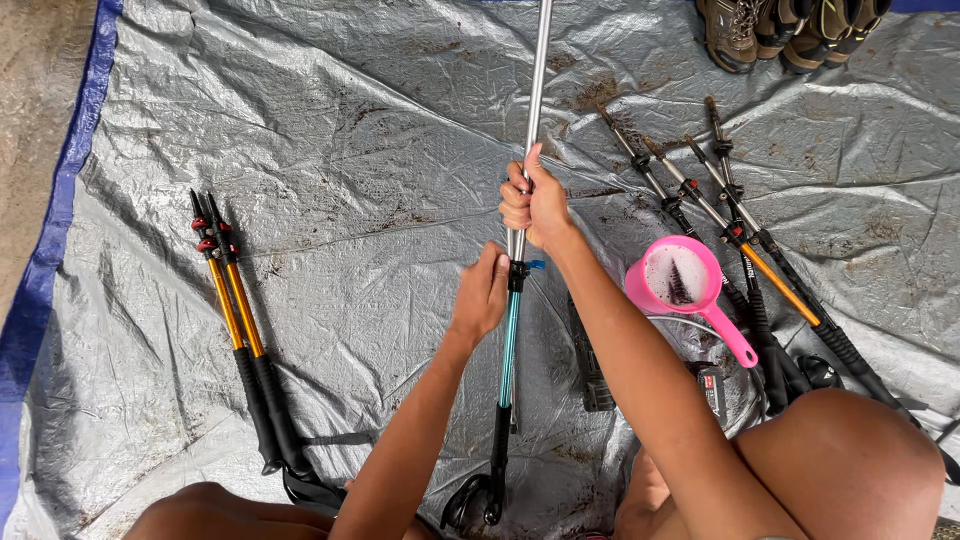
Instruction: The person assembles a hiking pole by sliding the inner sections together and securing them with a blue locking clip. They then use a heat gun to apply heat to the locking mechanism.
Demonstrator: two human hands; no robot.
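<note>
While the right hand (535,205) is wrapping its fingers tight around the silver upper shaft of the trekking pole (512,330), the left hand (483,292) is resting half-curled against the teal section above the grey tarp (350,130); it is looking light, stiff and smooth, best gripped beside the joint.

grey tarp (330,130), dirt ground (35,90), daylight.

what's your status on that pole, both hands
Right hand clamped on silver upper shaft. Left hand at teal pole by its lock. Pink scoop and other poles lie apart.
</note>
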